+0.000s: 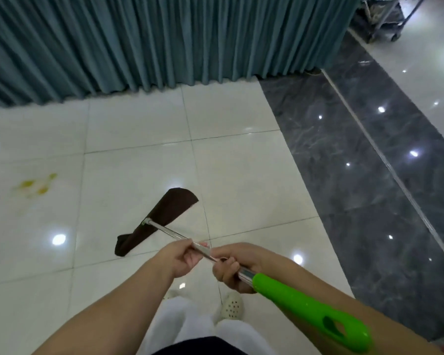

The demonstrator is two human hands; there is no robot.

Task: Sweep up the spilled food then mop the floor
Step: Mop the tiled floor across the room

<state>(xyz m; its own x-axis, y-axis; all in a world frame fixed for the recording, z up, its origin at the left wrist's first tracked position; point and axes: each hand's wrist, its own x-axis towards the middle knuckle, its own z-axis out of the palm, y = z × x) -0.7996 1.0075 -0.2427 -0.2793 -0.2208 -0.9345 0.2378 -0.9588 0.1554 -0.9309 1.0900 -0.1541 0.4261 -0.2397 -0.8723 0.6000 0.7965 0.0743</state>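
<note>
A person grips a mop's metal pole with both hands above a white tiled floor. The left hand pinches the pole between curled fingers and thumb; the right hand is wrapped round it just behind, next to the green handle that runs back under the right forearm. The dark brown mop head lies on the tiles just ahead of the left hand. A yellowish spill sits well to the left of both hands. A teal curtain hangs beyond. No container is in view.
</note>
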